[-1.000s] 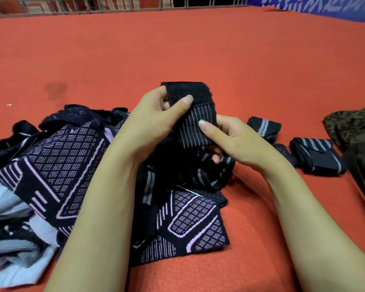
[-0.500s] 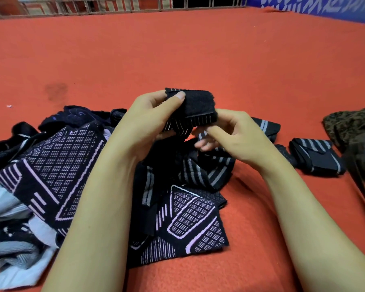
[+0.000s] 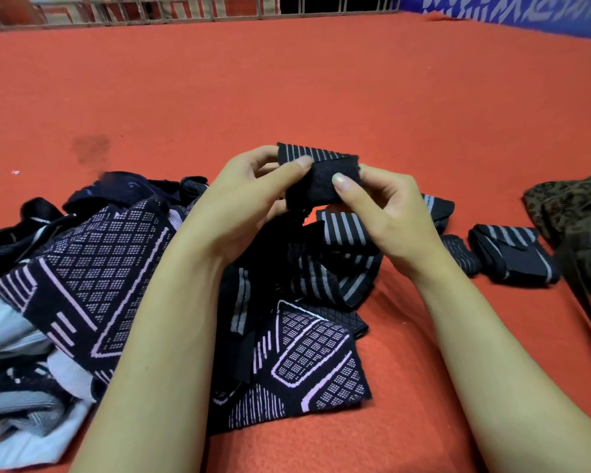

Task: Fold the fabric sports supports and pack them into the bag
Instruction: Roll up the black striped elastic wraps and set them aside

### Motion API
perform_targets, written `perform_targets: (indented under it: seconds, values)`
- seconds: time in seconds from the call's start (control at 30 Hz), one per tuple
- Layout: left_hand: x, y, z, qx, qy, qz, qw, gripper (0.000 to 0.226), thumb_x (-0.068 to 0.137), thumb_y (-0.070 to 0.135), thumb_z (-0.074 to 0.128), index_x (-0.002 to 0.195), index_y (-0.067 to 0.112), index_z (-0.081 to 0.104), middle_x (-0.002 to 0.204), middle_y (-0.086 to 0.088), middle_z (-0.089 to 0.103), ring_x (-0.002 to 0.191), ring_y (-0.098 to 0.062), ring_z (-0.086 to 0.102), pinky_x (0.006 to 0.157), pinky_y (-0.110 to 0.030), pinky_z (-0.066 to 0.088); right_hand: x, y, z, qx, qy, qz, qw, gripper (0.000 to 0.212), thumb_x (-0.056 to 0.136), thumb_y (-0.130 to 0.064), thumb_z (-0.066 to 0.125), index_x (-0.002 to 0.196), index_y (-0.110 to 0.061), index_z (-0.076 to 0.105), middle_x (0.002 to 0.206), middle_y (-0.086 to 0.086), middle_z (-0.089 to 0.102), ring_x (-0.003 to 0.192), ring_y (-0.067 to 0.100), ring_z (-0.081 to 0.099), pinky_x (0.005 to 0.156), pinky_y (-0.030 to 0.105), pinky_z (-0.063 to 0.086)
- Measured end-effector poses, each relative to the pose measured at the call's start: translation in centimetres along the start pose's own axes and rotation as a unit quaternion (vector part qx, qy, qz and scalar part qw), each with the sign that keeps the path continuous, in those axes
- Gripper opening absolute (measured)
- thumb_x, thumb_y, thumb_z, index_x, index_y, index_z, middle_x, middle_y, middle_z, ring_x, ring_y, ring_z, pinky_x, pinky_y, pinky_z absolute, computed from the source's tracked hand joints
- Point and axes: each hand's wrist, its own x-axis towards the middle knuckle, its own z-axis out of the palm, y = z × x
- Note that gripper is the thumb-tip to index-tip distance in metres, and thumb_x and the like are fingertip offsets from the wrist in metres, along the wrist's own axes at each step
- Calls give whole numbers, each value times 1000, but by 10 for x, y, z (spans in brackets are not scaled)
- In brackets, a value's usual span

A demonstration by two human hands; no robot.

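I hold a black striped wrist strap (image 3: 316,175) folded into a small bundle above the pile. My left hand (image 3: 249,203) pinches its left side with thumb on top. My right hand (image 3: 386,209) pinches its right side, thumb on the black fuzzy patch. The strap's loose tail (image 3: 342,264) hangs down onto the heap. A pile of black patterned supports (image 3: 93,268) lies at the left and under my arms. Two folded striped supports (image 3: 512,254) (image 3: 437,208) lie on the red mat at the right. The dark patterned bag (image 3: 574,206) sits at the far right edge.
The red mat (image 3: 287,80) stretches far ahead of my hands. A metal railing (image 3: 185,8) runs along the back and a blue banner (image 3: 526,11) at the back right. White-grey fabric (image 3: 11,339) lies at the lower left of the pile.
The strap's upright end has been folded down into a compact bundle, and my right hand has come up from below to pinch its right side.
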Motion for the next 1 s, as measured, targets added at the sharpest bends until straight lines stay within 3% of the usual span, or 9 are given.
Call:
perform_targets:
  seconds: [0.1, 0.17, 0.27, 0.37, 0.5, 0.63, 0.73, 0.87, 1.0]
  values:
    - [0, -1, 4, -34, 15, -5, 999, 25, 104, 15, 65, 119, -4, 67, 126, -31, 68, 107, -33, 73, 101, -52, 58, 2, 6, -1, -11, -24, -13, 1000, 35, 102, -30, 61, 108, 3, 72, 108, 36, 63, 101, 52, 60, 92, 66, 46]
    - [0, -1, 5, -50, 30, 10, 998, 24, 102, 8, 64, 121, -6, 66, 118, -28, 72, 102, -32, 73, 98, -50, 59, 2, 7, -3, -16, -46, -2, 999, 39, 99, -38, 62, 106, -2, 73, 105, 46, 57, 90, 58, 56, 86, 73, 44]
    - [-1, 2, 6, -57, 30, 35, 997, 26, 101, -2, 61, 127, -6, 62, 106, -18, 75, 95, -27, 74, 86, -41, 62, -1, 4, -2, -21, -49, 7, 999, 27, 98, -32, 63, 106, -10, 76, 94, 39, 64, 74, 45, 57, 77, 58, 49]
    - [-2, 4, 5, -52, 27, 49, 997, 26, 103, -2, 58, 129, -1, 59, 109, -19, 74, 97, -29, 73, 85, -42, 62, -2, 0, 3, -20, -27, -19, 999, 15, 97, -16, 66, 106, -8, 75, 89, -5, 71, 78, 20, 59, 75, 36, 49]
    - [-4, 6, 5, -12, 2, 23, 1000, 26, 106, 14, 61, 131, 11, 58, 121, -15, 75, 111, -28, 74, 91, -46, 62, 0, 2, 5, 22, -6, -23, 999, 18, 96, -5, 70, 113, -10, 70, 108, 9, 76, 99, 31, 72, 93, 49, 57]
    - [-7, 4, 2, 32, -46, 37, 998, 34, 103, 14, 65, 135, 8, 54, 123, -19, 73, 115, -30, 73, 96, -51, 60, 2, -3, 5, 69, 10, -28, 997, 36, 94, 0, 73, 123, -15, 57, 119, 4, 73, 110, 19, 71, 97, 38, 57]
    - [-4, -2, -1, 105, -22, 70, 992, 32, 102, 15, 67, 132, 11, 58, 113, -14, 78, 108, -31, 75, 96, -57, 59, 3, -2, 4, 65, 26, -23, 997, 37, 97, -7, 70, 131, -14, 54, 115, 4, 75, 110, 21, 72, 96, 33, 56]
    - [-3, -3, -2, 143, -31, 83, 986, 24, 103, 11, 64, 127, 7, 64, 114, -11, 77, 108, -28, 75, 97, -54, 59, 2, 1, 3, 80, 45, 45, 995, 29, 100, -26, 68, 127, -15, 62, 110, 4, 78, 104, 21, 74, 94, 41, 56]
    - [-4, -2, -4, 220, -37, 123, 967, 19, 104, 8, 60, 120, 13, 69, 112, -2, 77, 108, -18, 74, 100, -45, 58, 4, 3, 0, 57, 43, 29, 997, 23, 100, -22, 70, 123, -20, 68, 105, 13, 76, 100, 27, 72, 87, 44, 57]
